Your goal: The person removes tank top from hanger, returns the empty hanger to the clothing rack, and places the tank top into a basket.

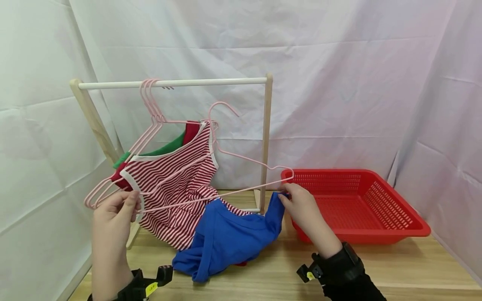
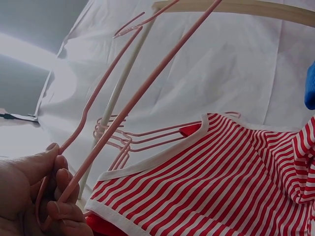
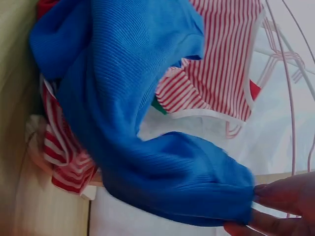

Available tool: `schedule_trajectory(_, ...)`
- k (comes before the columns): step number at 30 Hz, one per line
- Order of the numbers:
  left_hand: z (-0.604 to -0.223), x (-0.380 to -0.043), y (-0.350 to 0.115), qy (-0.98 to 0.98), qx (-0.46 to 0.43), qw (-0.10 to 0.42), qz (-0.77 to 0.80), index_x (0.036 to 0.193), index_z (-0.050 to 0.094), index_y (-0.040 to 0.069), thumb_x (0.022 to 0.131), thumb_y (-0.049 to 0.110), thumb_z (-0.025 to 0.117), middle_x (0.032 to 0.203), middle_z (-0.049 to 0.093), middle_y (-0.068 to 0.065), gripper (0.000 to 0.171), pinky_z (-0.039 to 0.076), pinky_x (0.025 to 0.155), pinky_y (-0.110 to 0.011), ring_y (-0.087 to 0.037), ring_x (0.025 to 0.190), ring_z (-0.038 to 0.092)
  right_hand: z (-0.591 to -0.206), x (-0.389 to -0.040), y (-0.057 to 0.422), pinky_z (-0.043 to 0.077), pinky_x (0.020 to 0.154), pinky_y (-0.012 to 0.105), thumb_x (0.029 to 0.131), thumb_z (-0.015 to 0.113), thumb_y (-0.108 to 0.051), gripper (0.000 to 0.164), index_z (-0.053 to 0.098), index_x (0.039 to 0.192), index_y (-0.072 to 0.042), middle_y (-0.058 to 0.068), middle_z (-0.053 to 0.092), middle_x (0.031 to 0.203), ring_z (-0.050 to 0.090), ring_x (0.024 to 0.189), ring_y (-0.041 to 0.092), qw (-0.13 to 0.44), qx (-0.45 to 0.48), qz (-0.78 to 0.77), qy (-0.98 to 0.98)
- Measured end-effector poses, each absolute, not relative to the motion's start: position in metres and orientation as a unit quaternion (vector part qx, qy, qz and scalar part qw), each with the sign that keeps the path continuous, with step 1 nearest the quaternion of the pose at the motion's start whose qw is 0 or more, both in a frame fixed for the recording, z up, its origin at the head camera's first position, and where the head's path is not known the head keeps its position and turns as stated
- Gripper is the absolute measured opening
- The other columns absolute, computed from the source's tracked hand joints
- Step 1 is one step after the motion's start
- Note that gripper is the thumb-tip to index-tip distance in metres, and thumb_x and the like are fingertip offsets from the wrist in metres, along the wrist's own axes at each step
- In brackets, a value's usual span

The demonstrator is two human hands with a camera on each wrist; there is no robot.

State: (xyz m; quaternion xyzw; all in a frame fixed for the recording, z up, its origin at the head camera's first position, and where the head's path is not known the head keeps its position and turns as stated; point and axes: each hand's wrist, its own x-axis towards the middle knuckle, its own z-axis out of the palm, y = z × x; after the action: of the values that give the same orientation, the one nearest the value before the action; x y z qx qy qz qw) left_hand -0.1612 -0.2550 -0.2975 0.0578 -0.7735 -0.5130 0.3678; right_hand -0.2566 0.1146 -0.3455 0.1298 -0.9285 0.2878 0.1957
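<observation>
While the left forearm rises almost upright from the lower edge of the head view, the left hand point(image 1: 114, 209) pinches one end of a pink hanger point(image 1: 244, 157) between thumb and curled fingers. The hanger's far end reaches up toward the right, above the other hand, and its hook points upward, apart from the white rail point(image 1: 173, 83). Slanting inward from the lower right, the other forearm brings the right hand point(image 1: 301, 207) to the edge of the basket, where thumb and fingertips grip a corner of the blue garment point(image 1: 237, 232). That corner is raised; the rest droops leftward below the hanger, in front of the striped garment point(image 1: 169, 179). Both wrists carry black bands. Behind the right hand sits the red basket point(image 1: 376, 235) on the wooden table point(image 1: 271, 276).
</observation>
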Motion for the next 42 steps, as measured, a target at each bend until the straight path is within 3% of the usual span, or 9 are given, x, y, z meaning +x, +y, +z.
schedule_trajectory(7,-0.294,-0.159,-0.251,-0.787,0.063,0.372,-0.488,0.085,0.062,0.000,0.090,0.022,0.055,0.068,0.051,-0.005,0.023,0.034,0.049,-0.020,-0.015,0.056,0.041,-0.347,-0.253,0.112,0.051,0.067,0.036,0.078,0.070,-0.014,0.025,0.062,0.101,-0.011,0.005,0.061,0.091,0.058,0.080,0.020,0.196,0.139,0.272,-0.932)
schedule_trajectory(13,-0.290,-0.157,-0.244,-0.805,0.077,0.378,-0.451,0.082,0.062,0.004,0.089,0.028,0.055,0.065,0.048,-0.004,0.026,0.029,0.043,-0.022,-0.014,0.053,0.038,-0.341,-0.241,0.113,0.051,0.068,0.035,0.079,0.068,-0.020,0.026,0.063,0.103,-0.012,0.002,0.061,0.091,0.059,0.081,0.019,0.216,0.136,0.263,-0.930)
schedule_trajectory(22,-0.285,-0.151,-0.223,-0.808,0.004,0.461,-0.368,0.073,0.062,0.006,0.087,0.022,0.060,0.063,0.050,0.000,0.021,0.031,0.046,-0.017,-0.010,0.053,0.039,-0.331,-0.218,0.121,0.050,0.071,0.036,0.080,0.067,-0.025,0.027,0.064,0.104,-0.013,0.000,0.062,0.094,0.058,0.085,0.016,0.281,0.166,0.265,-0.907)
schedule_trajectory(29,-0.284,-0.145,-0.216,-0.784,-0.082,0.541,-0.292,0.072,0.062,0.003,0.081,0.007,0.066,0.061,0.050,-0.001,0.011,0.031,0.051,-0.016,-0.004,0.055,0.038,-0.326,-0.205,0.130,0.050,0.073,0.037,0.080,0.067,-0.025,0.027,0.063,0.104,-0.013,-0.001,0.062,0.096,0.058,0.089,0.016,0.309,0.182,0.254,-0.898)
schedule_trajectory(33,-0.284,-0.145,-0.217,-0.777,-0.119,0.577,-0.223,0.074,0.063,0.002,0.080,0.008,0.067,0.061,0.054,-0.004,0.009,0.032,0.052,-0.019,-0.010,0.054,0.043,-0.324,-0.201,0.135,0.050,0.072,0.036,0.080,0.067,-0.025,0.027,0.062,0.104,-0.014,-0.001,0.062,0.097,0.058,0.089,0.017,0.316,0.182,0.249,-0.897)
schedule_trajectory(38,-0.279,-0.139,-0.225,-0.779,-0.139,0.585,-0.176,0.076,0.062,-0.001,0.082,0.016,0.065,0.065,0.059,-0.010,0.017,0.036,0.053,-0.027,-0.022,0.052,0.053,-0.324,-0.197,0.137,0.050,0.071,0.036,0.080,0.067,-0.027,0.028,0.062,0.105,-0.013,0.000,0.061,0.097,0.058,0.088,0.017,0.315,0.186,0.245,-0.898)
schedule_trajectory(42,-0.275,-0.132,-0.231,-0.780,-0.138,0.589,-0.161,0.074,0.063,-0.001,0.082,0.019,0.065,0.063,0.059,-0.010,0.021,0.037,0.052,-0.027,-0.022,0.050,0.053,-0.325,-0.195,0.140,0.051,0.071,0.036,0.080,0.067,-0.026,0.029,0.063,0.104,-0.013,0.000,0.062,0.096,0.058,0.087,0.017,0.315,0.187,0.243,-0.898)
